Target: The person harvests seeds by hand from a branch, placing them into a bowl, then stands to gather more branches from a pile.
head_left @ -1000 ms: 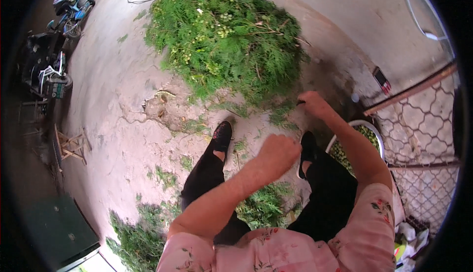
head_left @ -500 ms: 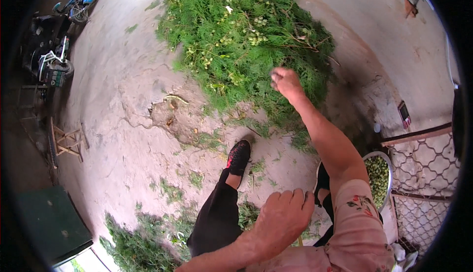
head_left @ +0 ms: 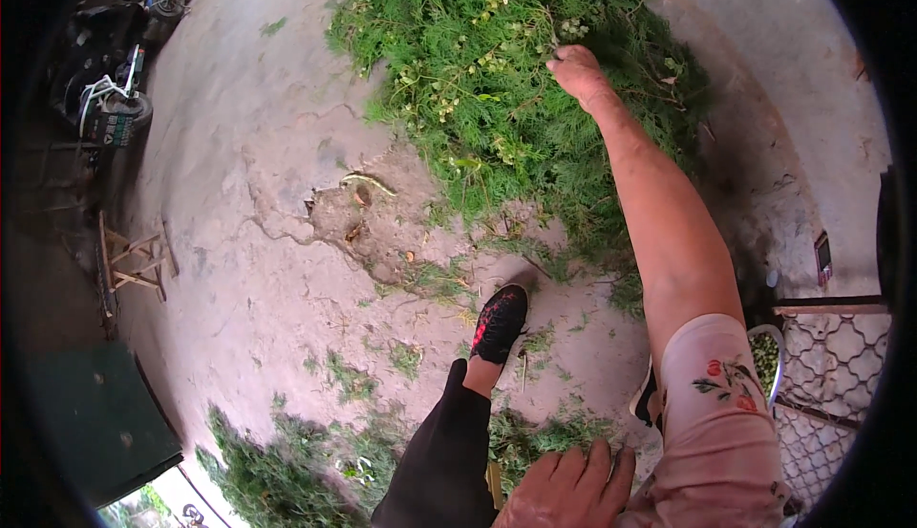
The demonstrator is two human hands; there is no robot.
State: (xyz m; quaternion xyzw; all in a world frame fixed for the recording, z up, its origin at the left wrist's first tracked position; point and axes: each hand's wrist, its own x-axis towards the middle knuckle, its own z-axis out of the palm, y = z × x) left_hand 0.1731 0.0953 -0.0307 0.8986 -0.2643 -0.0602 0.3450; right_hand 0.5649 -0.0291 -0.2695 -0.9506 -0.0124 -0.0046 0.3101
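My right hand [head_left: 579, 73] reaches over a large heap of cut evergreen branches [head_left: 516, 127], feathery green with clusters of pale green seed cones. Its fingers are closed on a thin branch [head_left: 554, 39] near the top of the heap; the grip itself is partly hidden. Low in the picture, close to my body, is my left hand [head_left: 573, 490], its back up and its fingers curled together. Its fingertips and palm are hidden, so anything in it does not show.
A pan of green cones [head_left: 764, 361] stands at my right, partly behind my sleeve, beside a metal lattice [head_left: 831, 366]. More cut greenery [head_left: 277, 471] lies at lower left. A wooden stool [head_left: 134, 260] and parked scooters [head_left: 115, 107] line the left. A phone-like object [head_left: 822, 258] lies right.
My right hand has moved farther forward, up the heap, and closed on a branch. My left hand has shifted lower toward the bottom edge. The view has shifted, hiding more of the pan.
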